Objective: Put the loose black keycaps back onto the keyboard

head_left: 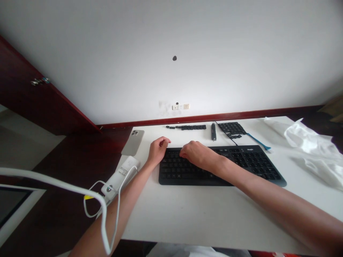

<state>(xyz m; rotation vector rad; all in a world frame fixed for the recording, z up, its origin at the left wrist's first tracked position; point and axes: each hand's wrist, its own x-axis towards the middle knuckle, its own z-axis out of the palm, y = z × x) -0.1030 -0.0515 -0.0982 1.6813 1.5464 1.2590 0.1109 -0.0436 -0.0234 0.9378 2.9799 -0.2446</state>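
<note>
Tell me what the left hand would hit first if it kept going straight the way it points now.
Probably the row of loose keycaps near the table's far edge. The left hand, curled at the keyboard's top-left corner, points away and slightly right; bare table lies between. Depth is unclear, so it might pass just left of them.

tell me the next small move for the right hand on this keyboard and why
Probably pinch and lift one key from the upper left rows of the keyboard: the right hand rests there with fingertips curled down, the left hand steadies the corner, and a row of loose keycaps already lies behind.
</note>
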